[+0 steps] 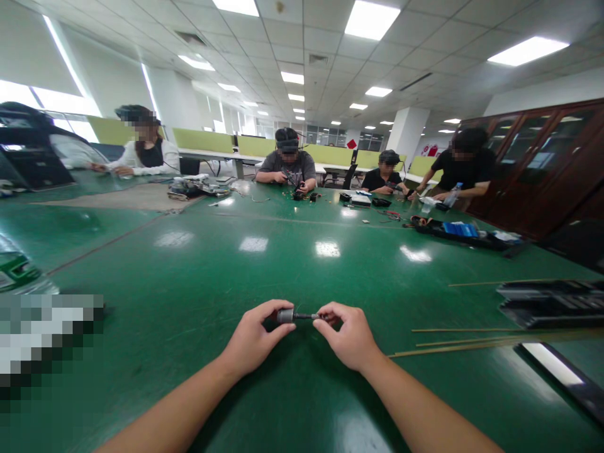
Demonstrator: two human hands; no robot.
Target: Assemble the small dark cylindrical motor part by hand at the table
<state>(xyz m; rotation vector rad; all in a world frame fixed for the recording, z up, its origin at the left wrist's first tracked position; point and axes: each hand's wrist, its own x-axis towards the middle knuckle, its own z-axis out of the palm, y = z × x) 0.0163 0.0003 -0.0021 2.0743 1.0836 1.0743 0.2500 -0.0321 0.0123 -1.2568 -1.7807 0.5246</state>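
Note:
A small grey cylinder with a thin dark shaft [287,316] lies level between my two hands, just above the green table [207,270]; its exact kind is unclear. My left hand [255,333] pinches the thick grey end between thumb and fingers. At the other end, my right hand [350,333] has thumb and fingertips closed on the thin tip, where a bit of shiny metal shows. The fingers hide part of both ends.
Several thin sticks [453,344] lie to the right, near dark trays [552,303] and a dark flat device [559,371]. A plastic bottle [21,274] is at the left. Across the table, several people work among parts and a tool tray [460,231].

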